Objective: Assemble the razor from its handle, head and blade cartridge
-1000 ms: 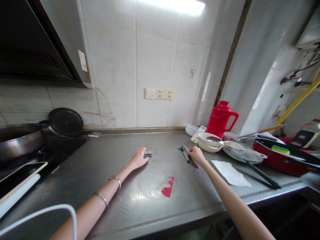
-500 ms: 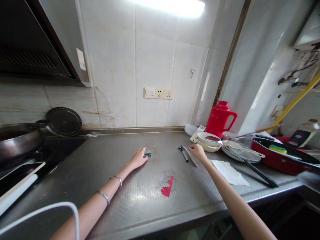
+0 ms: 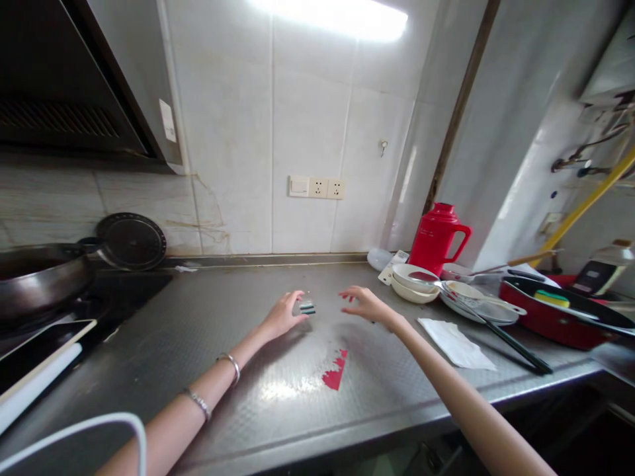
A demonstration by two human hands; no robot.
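My left hand (image 3: 285, 317) is open beside a small clear item with dark stripes (image 3: 307, 307), which lies on the metal counter (image 3: 238, 410) just right of its fingers. My right hand (image 3: 364, 305) hovers above the counter with its fingers apart and nothing between them. It hides most of the slim tools beneath it; only a tiny dark tip shows. Nearer the front edge lies a jagged red piece (image 3: 336, 370). A white paper napkin (image 3: 455, 344) is on the counter to the right of my right wrist.
Stacked bowls (image 3: 414, 291), a red thermos (image 3: 434, 241) and a red pan (image 3: 550, 317) stand on the right. At the left are a pot (image 3: 40, 277) on the stove and a round dark lid (image 3: 131, 241). A white cable (image 3: 79, 423) curves at lower left.
My right hand has moved left from beside the slim tools and opened, now covering them. My left hand has spread its fingers away from the small striped item.
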